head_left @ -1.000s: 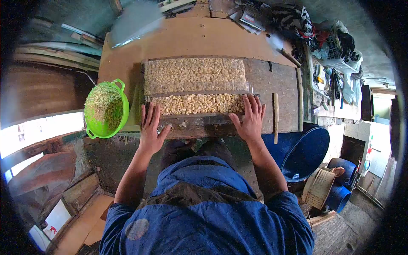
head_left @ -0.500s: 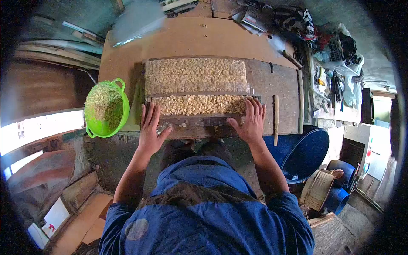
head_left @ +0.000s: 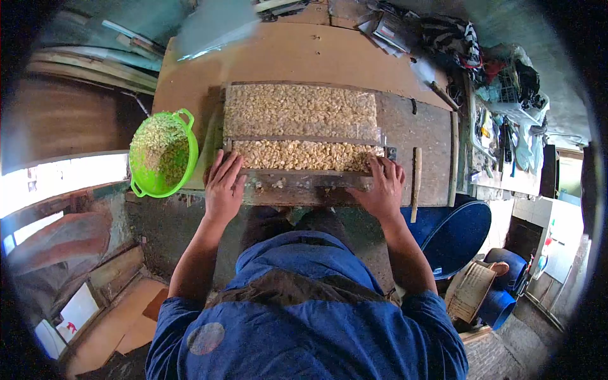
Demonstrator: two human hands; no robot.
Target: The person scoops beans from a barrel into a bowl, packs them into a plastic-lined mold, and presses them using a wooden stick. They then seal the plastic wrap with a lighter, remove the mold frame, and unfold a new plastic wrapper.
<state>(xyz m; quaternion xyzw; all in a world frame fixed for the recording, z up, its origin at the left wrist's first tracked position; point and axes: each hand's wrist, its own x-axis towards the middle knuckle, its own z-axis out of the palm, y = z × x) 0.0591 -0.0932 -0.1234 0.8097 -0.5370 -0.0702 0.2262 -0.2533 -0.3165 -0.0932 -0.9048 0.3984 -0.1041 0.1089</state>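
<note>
My left hand (head_left: 224,187) rests on the left end of a dark wooden frame (head_left: 297,180), fingers spread a little and nothing gripped. At the frame's right end lies my right hand (head_left: 382,188), thumb stretched out along the front bar. Between them a long row of pale, bean-like pieces (head_left: 297,155) fills the slot in the frame. Behind that row is a wider layer of similar pieces (head_left: 297,111) under clear plastic. A green colander (head_left: 193,158) holding more pale pieces stands to the left of my left hand.
A thin wooden stick (head_left: 416,183) lies right of my right hand on the wooden table (head_left: 430,136). Clear plastic sheeting (head_left: 215,28) lies at the back left. Below the table's right edge stands a blue barrel (head_left: 459,237). Bags and a basket (head_left: 506,95) are at the far right.
The table and frame have shifted slightly right in view. My left fingers sit closer together at the frame's left end, and the left thumb has drawn in toward them. My right hand stays at the right end.
</note>
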